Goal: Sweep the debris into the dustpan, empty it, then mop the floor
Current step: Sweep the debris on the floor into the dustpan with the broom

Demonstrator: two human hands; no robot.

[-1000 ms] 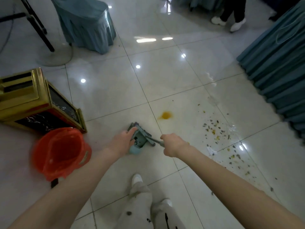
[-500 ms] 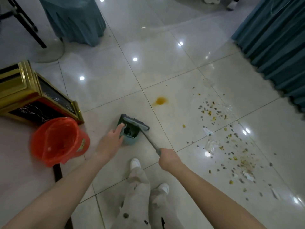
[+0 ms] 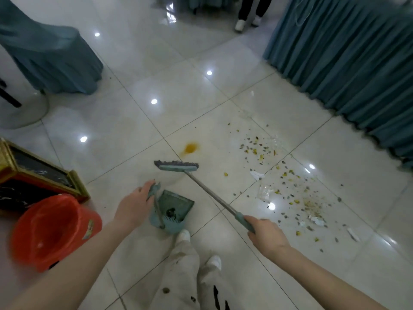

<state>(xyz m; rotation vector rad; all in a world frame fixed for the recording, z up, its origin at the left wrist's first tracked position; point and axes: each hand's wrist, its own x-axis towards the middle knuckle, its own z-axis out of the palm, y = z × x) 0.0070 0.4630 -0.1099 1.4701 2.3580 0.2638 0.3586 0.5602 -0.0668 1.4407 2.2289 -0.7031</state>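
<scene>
Your right hand gripped the teal end sleeve of the broom, fingers closed round it. The broom had a thin metal shaft and a flat teal head with dark bristles; the head lay near an orange stain on the pale tiled floor. Your left hand held the upper handle of the dustpan, fingers curled about it. The dustpan was teal, with a row of comb teeth along its near edge and a small dark clump inside. It was just in front of your shoes, between your two hands. The debris lay scattered to the right of the broom: dark and yellow husk-like bits, with scraps of white paper among them. None of it touched the dustpan. A red bucket with a liner was to your left, blurred.
</scene>
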